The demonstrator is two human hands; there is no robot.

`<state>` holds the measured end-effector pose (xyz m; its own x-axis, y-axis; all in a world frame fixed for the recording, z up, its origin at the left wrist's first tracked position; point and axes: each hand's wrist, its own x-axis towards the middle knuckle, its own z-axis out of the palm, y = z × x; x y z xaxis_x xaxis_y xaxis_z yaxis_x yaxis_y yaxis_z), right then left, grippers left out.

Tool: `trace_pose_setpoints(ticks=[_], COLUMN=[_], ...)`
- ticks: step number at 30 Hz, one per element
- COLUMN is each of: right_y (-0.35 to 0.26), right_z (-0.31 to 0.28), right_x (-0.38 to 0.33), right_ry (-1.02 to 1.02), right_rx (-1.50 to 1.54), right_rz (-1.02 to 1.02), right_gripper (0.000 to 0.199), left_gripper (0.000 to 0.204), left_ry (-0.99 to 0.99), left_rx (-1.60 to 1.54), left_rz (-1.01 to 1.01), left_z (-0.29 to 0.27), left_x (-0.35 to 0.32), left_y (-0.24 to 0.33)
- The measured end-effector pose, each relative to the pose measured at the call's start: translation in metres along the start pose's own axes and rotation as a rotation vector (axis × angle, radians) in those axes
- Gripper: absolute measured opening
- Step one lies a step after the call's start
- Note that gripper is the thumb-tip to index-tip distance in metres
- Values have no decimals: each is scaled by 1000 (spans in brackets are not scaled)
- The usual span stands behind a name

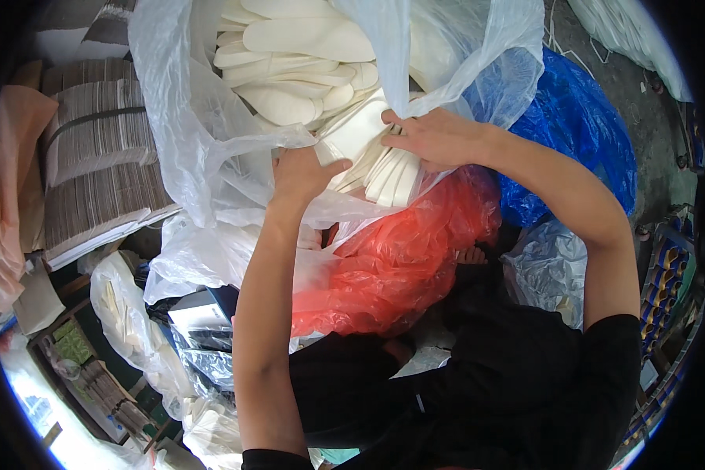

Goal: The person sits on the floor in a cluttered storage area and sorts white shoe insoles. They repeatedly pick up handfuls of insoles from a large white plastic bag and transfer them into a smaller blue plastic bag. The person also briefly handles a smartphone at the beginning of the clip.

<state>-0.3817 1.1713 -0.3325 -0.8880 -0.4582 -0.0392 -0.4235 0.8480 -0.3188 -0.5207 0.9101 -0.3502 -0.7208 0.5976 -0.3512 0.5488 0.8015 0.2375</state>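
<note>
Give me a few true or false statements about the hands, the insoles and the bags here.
1. Both hands grip a bundle of white insoles. True: left hand, right hand.
2. The insoles sit in a clear plastic bag. True.
3. The bag just below the hands is green. False: the bag is red.
4. A blue bag lies to the person's right. True.
5. The bound stack at left is bricks. False: it is a stack of flat sheets.
</note>
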Motion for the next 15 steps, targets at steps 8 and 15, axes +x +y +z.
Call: trace_pose_setpoints(ticks=[8,15], right_y=[9,2], right_z=[73,72], right_x=[-48,-48], right_ry=[222,223], right_rx=[-190,119], right_rz=[-105,53], right_gripper=[33,53], left_gripper=[78,76], left_ry=[57,7], left_rx=[3,-77], left_rz=[243,268], left_z=[2,-1], left_x=[-32,-33], left_y=[25,30])
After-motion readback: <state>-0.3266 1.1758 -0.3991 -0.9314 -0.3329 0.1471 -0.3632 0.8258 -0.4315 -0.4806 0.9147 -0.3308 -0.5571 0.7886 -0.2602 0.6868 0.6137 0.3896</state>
